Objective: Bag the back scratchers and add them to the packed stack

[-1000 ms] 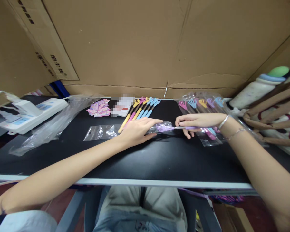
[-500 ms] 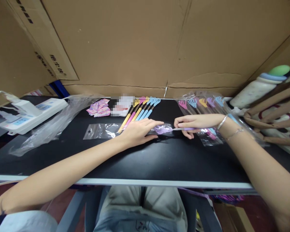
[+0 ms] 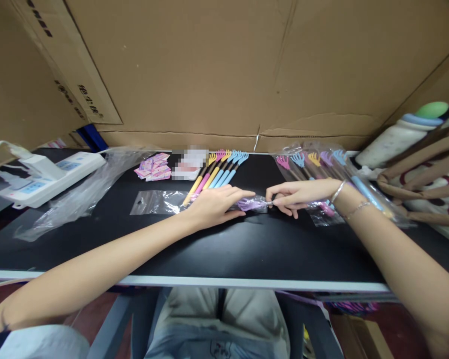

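My left hand (image 3: 214, 205) rests on a clear plastic bag (image 3: 160, 202) lying flat on the black table, its fingers and thumb holding the bag near its right end. The purple claw head of a back scratcher (image 3: 251, 204) is inside that right end. My right hand (image 3: 290, 197) grips the scratcher by its shaft, close to the bag's mouth; the handle is mostly hidden under the hand. Behind my left hand lies a row of loose back scratchers (image 3: 221, 174) in yellow, pink and blue. Several bagged back scratchers (image 3: 314, 159) lie beyond and partly beneath my right forearm.
Small pink printed cards (image 3: 153, 167) lie at the back left beside a blurred white packet (image 3: 194, 162). Farther left are more plastic film (image 3: 86, 194) and a white power strip (image 3: 52, 179). A bottle (image 3: 400, 139) and a bag with brown straps (image 3: 426, 174) stand right. Cardboard (image 3: 224, 65) walls the back.
My right hand has moved slightly left along the scratcher's shaft, closer to the bag's mouth. My left hand has barely moved.
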### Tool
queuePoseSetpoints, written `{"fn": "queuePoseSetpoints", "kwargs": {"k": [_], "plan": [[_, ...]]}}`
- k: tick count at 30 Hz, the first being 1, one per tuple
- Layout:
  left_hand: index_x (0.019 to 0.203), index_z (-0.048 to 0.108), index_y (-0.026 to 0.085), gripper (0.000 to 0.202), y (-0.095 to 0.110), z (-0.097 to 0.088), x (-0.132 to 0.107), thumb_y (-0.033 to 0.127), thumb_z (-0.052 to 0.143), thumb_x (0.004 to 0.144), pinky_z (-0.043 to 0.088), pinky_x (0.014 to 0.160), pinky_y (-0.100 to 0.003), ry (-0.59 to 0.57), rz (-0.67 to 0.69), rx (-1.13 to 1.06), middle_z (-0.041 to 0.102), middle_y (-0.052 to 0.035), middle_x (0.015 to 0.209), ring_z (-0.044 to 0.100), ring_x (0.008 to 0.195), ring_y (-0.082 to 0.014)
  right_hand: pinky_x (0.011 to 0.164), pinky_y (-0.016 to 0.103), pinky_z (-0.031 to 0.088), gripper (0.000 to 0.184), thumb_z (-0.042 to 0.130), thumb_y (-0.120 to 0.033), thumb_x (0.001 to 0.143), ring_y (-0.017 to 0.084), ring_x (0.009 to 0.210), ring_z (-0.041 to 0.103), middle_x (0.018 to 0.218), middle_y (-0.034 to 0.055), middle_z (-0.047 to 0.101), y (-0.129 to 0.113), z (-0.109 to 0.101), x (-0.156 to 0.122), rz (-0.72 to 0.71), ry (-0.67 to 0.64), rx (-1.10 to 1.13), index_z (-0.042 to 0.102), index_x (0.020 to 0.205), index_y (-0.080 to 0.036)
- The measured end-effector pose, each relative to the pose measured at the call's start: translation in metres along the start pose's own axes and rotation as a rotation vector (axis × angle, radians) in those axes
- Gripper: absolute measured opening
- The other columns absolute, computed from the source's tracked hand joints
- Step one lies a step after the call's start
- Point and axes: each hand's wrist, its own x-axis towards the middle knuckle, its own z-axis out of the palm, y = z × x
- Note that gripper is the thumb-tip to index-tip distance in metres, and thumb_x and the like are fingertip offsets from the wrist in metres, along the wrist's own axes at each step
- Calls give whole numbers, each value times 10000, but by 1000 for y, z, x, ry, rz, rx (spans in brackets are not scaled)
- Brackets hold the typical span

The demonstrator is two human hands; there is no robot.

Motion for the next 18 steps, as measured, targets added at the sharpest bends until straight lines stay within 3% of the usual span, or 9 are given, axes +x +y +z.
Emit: {"fn": "queuePoseSetpoints", "kwargs": {"k": [5,18], "plan": [[1298,469,248,409,1,-1,0,403,499,921,473,795,-252,-11,-1,-8,626,-15,1189,598,1046,-161,475,200,412,420,467,-543,898,70,473,490,634,-17,546,1,-2,0,-58,-10,-79,520,981,-134],[1314,452,240,419,0,-3,-1,391,489,925,479,819,-260,-26,4,2,618,-28,1200,593,1060,-162,488,194,378,436,443,-534,911,70,511,472,685,12,578,2,-10,-6,-40,73,-199,558,1012,-126]]}}
